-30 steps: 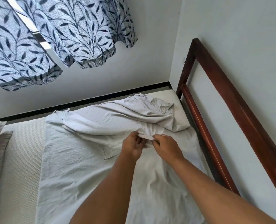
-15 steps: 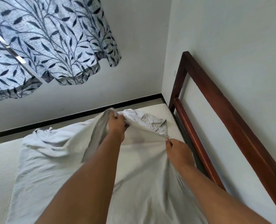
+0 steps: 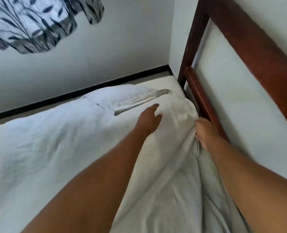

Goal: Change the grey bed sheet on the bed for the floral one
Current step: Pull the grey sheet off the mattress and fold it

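Note:
The pale grey bed sheet [image 3: 55, 148] lies rumpled over the white mattress [image 3: 169, 81], reaching toward the far right corner. My left hand [image 3: 149, 120] rests flat on the sheet near that corner, fingers spread, holding nothing. My right hand [image 3: 205, 132] is closed on a bunched fold of the sheet at the mattress edge, right beside the headboard rail. A hemmed edge of the sheet lies folded back just beyond my left hand. No floral sheet is in view.
The dark wooden headboard [image 3: 240, 39] runs along the right against a white wall. A leaf-patterned curtain [image 3: 38, 26] hangs at the top left. A black skirting line [image 3: 72, 96] and a strip of floor lie beyond the bed's far side.
My left hand has let go of the raised sheet and dropped flat onto it. The sheet has spread toward the corner. My right hand has moved to the mattress edge by the headboard.

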Demonstrator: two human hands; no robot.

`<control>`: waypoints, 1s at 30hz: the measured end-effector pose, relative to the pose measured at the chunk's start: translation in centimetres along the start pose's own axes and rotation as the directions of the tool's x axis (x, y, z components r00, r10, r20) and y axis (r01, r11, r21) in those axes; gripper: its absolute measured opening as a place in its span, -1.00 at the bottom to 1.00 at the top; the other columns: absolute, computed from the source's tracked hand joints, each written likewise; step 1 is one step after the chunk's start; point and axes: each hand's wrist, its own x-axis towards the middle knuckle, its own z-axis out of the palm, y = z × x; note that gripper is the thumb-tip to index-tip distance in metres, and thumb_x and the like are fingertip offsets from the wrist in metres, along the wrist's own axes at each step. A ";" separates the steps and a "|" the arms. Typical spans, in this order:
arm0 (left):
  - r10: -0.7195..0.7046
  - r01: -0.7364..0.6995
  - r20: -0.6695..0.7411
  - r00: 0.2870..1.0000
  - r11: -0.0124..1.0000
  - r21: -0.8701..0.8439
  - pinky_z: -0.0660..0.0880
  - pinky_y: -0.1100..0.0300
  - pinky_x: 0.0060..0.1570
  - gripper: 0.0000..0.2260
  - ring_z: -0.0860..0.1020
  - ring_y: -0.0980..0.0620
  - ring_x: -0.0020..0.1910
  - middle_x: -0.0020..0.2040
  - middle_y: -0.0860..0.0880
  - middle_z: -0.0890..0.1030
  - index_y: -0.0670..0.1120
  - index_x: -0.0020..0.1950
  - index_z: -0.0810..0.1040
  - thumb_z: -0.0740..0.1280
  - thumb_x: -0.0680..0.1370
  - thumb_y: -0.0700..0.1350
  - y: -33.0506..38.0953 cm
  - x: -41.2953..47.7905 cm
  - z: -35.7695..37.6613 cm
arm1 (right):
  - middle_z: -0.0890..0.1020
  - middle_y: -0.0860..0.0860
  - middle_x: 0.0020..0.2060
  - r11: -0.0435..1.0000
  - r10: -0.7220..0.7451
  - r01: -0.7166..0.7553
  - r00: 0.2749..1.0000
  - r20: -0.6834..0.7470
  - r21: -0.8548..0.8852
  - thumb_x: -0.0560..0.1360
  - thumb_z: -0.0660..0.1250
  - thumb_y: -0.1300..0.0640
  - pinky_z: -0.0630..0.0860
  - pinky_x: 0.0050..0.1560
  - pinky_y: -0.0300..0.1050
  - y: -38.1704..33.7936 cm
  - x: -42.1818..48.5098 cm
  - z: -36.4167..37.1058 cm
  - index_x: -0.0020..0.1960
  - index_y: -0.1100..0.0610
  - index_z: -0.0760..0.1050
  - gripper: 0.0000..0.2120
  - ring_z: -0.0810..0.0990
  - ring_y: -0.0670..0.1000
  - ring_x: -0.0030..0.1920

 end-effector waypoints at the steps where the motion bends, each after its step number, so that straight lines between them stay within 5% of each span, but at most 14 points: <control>1: 0.000 0.000 -0.022 1.000 1.000 0.006 0.25 0.15 0.45 -0.52 0.38 -0.06 0.47 0.50 -0.08 0.42 -0.08 0.56 0.32 0.29 0.65 -0.04 -1.1 -2.0 1.6 | 0.62 -0.02 0.22 1.000 -0.005 0.005 1.000 0.010 -0.030 0.43 0.21 -0.17 0.54 0.28 0.17 0.8 -0.1 0.0 0.36 -0.14 0.50 -0.49 0.60 0.09 0.17; 3: -0.006 0.007 -0.035 0.999 1.000 0.024 0.21 0.20 0.42 -0.54 0.35 -0.07 0.47 0.50 -0.09 0.39 -0.10 0.54 0.34 0.29 0.65 -0.06 -3.4 -6.3 5.1 | 0.59 -0.01 0.30 0.991 -0.041 0.041 0.999 0.005 -0.130 0.39 0.20 -0.24 0.51 0.31 0.13 2.7 -1.0 0.1 0.41 -0.12 0.44 -0.39 0.58 0.13 0.25; 7: -0.098 0.091 0.167 0.981 0.995 0.050 0.21 0.15 0.46 -0.51 0.27 -0.06 0.52 0.54 -0.08 0.33 -0.08 0.57 0.28 0.27 0.65 -0.07 -7.0 -14.2 11.0 | 0.65 0.18 0.12 0.890 -0.150 0.142 0.989 0.015 -0.433 0.59 0.26 0.02 0.45 0.09 -0.04 8.1 -6.1 0.2 0.18 0.18 0.58 -0.70 0.60 0.24 0.16; 11: -0.154 0.123 0.367 0.918 0.987 0.106 0.19 0.14 0.49 -0.43 0.22 -0.05 0.56 0.59 -0.06 0.25 -0.07 0.61 0.18 0.27 0.64 0.00 -8.3 -20.1 16.1 | 0.65 0.25 0.07 0.773 -0.079 0.029 0.996 -0.051 -0.633 0.57 0.32 0.12 0.53 0.09 0.04 18.3 -11.6 -1.3 0.12 0.24 0.59 -0.78 0.62 0.29 0.12; 15: -0.151 0.103 0.505 0.850 0.987 0.123 0.16 0.14 0.52 -0.37 0.14 -0.01 0.59 0.63 -0.02 0.16 -0.05 0.64 0.09 0.28 0.64 0.03 -8.1 -23.1 19.6 | 0.53 0.20 0.22 0.647 0.142 -0.189 0.982 -0.127 -0.739 0.56 0.35 0.01 0.53 0.20 0.11 26.2 -16.1 -3.6 0.30 0.14 0.45 -0.64 0.54 0.26 0.22; 17: -0.138 0.079 0.540 0.830 0.988 0.131 0.16 0.12 0.54 -0.35 0.12 -0.02 0.60 0.63 -0.02 0.14 -0.05 0.65 0.06 0.29 0.64 0.03 -7.8 -23.7 21.0 | 0.51 0.17 0.26 0.676 0.204 -0.252 0.967 -0.153 -0.693 0.56 0.38 0.02 0.52 0.22 0.11 28.4 -17.2 -4.5 0.37 0.12 0.39 -0.56 0.54 0.24 0.24; 23: -0.092 0.000 0.600 0.794 0.989 0.150 0.17 0.04 0.55 -0.29 0.12 -0.05 0.60 0.64 -0.02 0.11 -0.04 0.66 0.00 0.32 0.62 0.02 -6.5 -24.5 23.3 | 0.54 0.13 0.23 0.720 0.218 -0.364 0.927 -0.305 -0.591 0.63 0.26 0.10 0.54 0.12 0.05 30.6 -18.0 -6.3 0.19 0.11 0.56 -0.81 0.60 0.26 0.10; 30: -0.063 -0.075 0.660 0.749 0.981 0.179 0.17 -0.01 0.55 -0.26 0.10 -0.06 0.61 0.65 -0.03 0.06 -0.04 0.66 -0.05 0.33 0.63 0.02 -4.3 -25.5 25.0 | 0.50 0.40 0.26 0.859 0.337 -0.501 0.706 -0.623 -0.104 0.66 0.16 0.19 0.50 0.23 0.20 32.4 -19.9 -10.0 0.35 0.38 0.31 -0.66 0.54 0.40 0.24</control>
